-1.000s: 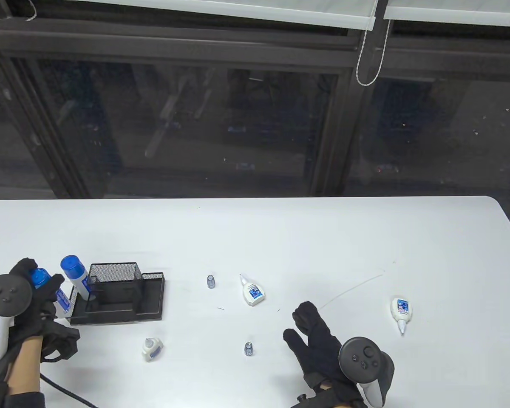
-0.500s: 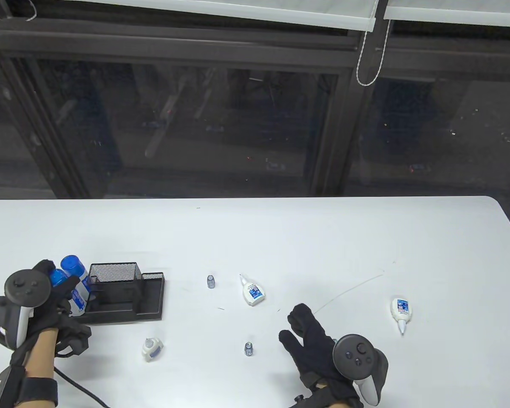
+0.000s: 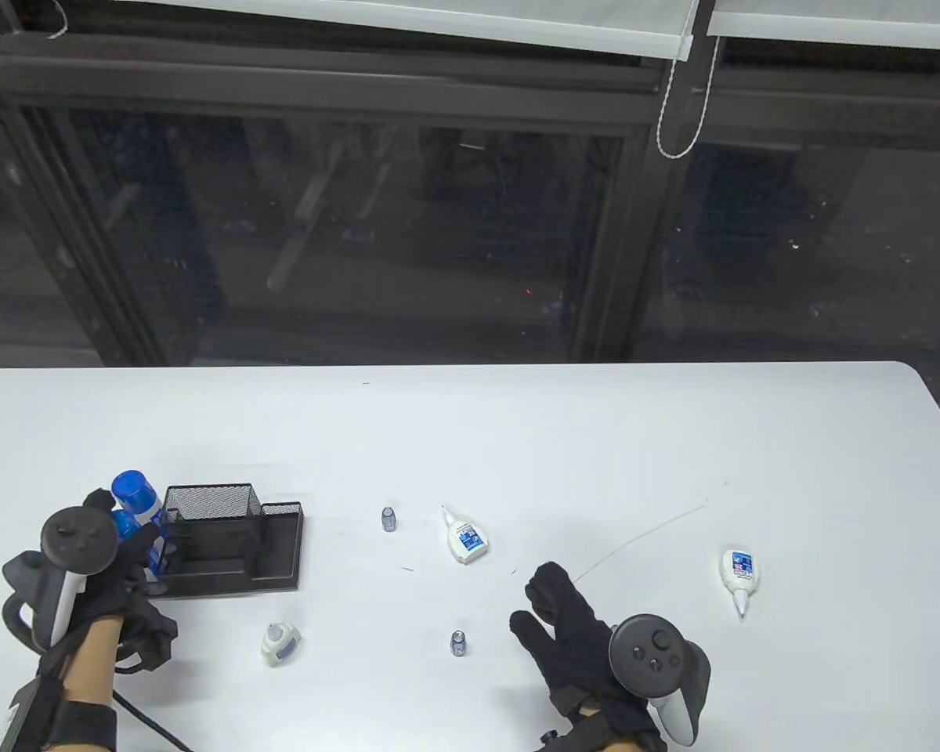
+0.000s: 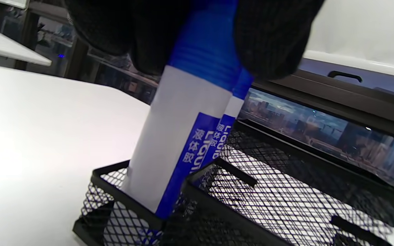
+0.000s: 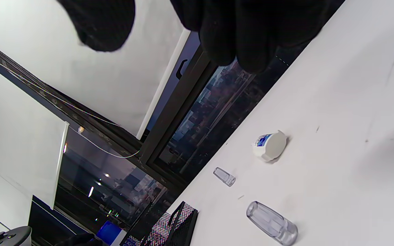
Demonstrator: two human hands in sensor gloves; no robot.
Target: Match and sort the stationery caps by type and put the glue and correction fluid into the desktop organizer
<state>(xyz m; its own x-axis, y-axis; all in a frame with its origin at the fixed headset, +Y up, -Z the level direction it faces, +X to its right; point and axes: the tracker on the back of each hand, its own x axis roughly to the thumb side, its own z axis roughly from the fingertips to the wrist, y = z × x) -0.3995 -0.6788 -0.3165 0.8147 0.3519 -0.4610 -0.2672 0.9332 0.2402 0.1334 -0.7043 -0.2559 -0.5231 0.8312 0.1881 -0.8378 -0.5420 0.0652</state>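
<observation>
My left hand point(image 3: 113, 544) grips the blue cap of a white liquid glue bottle point(image 4: 180, 136). The bottle's base sits inside the left compartment of the black mesh organizer point(image 3: 227, 540). A second blue-capped glue bottle point(image 3: 135, 491) stands in the same compartment right behind it. Three small white correction fluid bottles lie on the table: one point(image 3: 464, 536) mid-table, one point(image 3: 739, 574) at the right, one point(image 3: 280, 641) near the front. Two clear caps point(image 3: 388, 518) point(image 3: 458, 642) stand loose. My right hand point(image 3: 564, 619) hovers flat with straight fingers and holds nothing.
The white table's point(image 3: 674, 439) far edge runs along a dark window. The right wrist view shows both clear caps point(image 5: 272, 223) point(image 5: 224, 176) and the middle correction fluid bottle point(image 5: 268, 145). A cable trails from my left wrist at the front left.
My left hand has carried the glue bottle rightward and down into the organizer's left compartment, beside the standing bottle. The right hand has drifted slightly left.
</observation>
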